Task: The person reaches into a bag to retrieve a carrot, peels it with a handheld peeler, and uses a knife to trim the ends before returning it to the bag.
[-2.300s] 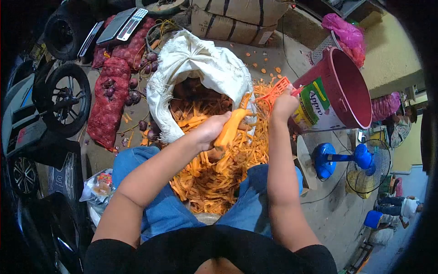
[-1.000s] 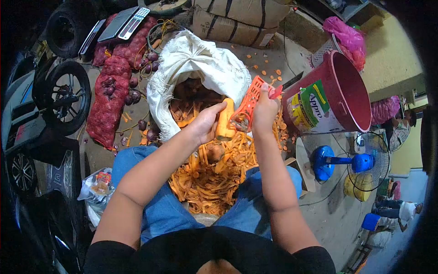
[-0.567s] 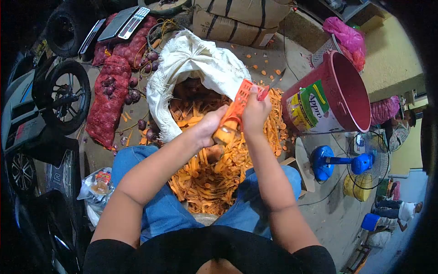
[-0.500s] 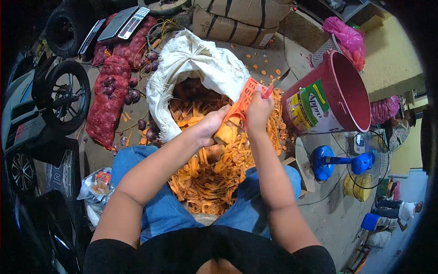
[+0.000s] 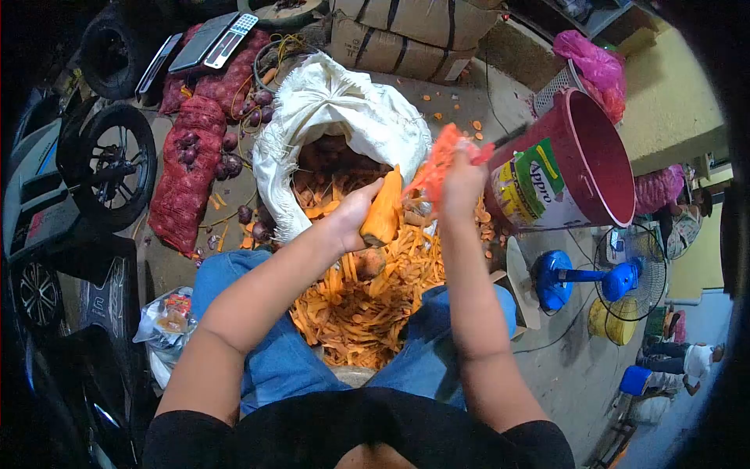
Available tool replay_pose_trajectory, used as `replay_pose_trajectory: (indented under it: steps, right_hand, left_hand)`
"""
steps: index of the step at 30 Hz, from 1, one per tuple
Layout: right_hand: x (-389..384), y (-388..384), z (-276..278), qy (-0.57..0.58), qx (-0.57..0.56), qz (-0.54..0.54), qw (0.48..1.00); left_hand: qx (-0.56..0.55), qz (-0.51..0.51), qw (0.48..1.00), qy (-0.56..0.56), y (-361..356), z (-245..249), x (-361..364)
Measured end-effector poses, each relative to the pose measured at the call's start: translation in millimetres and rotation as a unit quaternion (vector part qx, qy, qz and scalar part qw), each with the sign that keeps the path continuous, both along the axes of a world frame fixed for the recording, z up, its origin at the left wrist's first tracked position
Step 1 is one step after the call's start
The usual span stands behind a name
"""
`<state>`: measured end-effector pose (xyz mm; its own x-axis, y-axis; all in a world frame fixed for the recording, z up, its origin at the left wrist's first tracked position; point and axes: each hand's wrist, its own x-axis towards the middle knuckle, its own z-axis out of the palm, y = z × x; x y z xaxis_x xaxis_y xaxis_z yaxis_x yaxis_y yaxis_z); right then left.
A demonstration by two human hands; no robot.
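Observation:
My left hand [image 5: 356, 219] is wrapped round a thick orange carrot [image 5: 383, 209], peeled on the visible side, with its narrower end pointing away from me. Just right of it, my right hand [image 5: 462, 187] grips an orange-red vegetable peeler [image 5: 444, 160], smeared by motion and apart from the carrot. Below both hands lies a heap of carrot peelings [image 5: 351, 320] between my knees, with an unpeeled carrot [image 5: 367, 263] among them. A white woven sack [image 5: 336, 86] stands open beyond, dark inside, with vegetables in it that I cannot make out clearly.
At right a maroon bucket [image 5: 578, 164] leans towards me, with a blue fan [image 5: 553, 277] nearer. Net bags of red onions [image 5: 187, 172] and a motorbike wheel [image 5: 117, 156] are at left. Taped cardboard boxes [image 5: 406, 47] stand at the back. A person [image 5: 695, 363] is far right.
The peeler has come off the carrot and moved up and right with my right hand. More of the carrot's surface now shows in my left hand, which has barely moved.

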<state>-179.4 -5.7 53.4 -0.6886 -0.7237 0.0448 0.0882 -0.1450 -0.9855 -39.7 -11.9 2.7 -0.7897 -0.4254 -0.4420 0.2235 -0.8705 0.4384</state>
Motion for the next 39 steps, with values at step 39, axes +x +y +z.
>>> replay_pose_trajectory:
  steps: [39]
  right_hand:
    - [17.5,7.8,-15.2,0.123,0.016,0.035,0.992]
  left_hand:
    - [-0.025,0.052,0.996,-0.064,1.8,10.7,-8.9]
